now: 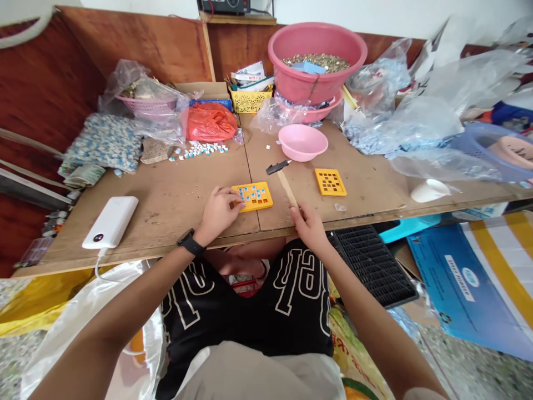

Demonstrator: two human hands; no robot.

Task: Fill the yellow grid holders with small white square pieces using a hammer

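Note:
My left hand point(221, 212) is at the left end of a yellow tray point(266, 190) on the table, its fingers bent over that edge and gripping it. Small blue-and-white pieces point(252, 195) fill many of the tray's square pockets; a few pockets along the near side look dark. In my right hand point(308, 226) is the wooden handle of a small hammer point(287, 188). Its black head is raised just right of the tray, apart from it. A second yellow tray point(330, 182) with dark pockets lies farther right.
A pink bowl point(303, 142) stands behind the hammer, before a large pink tub point(317, 83) of metal bits. Loose blue-and-white pieces point(204, 149) lie by a red bag point(211, 122). A white power bank point(111, 221) lies left; a white cup point(430, 190) lies right.

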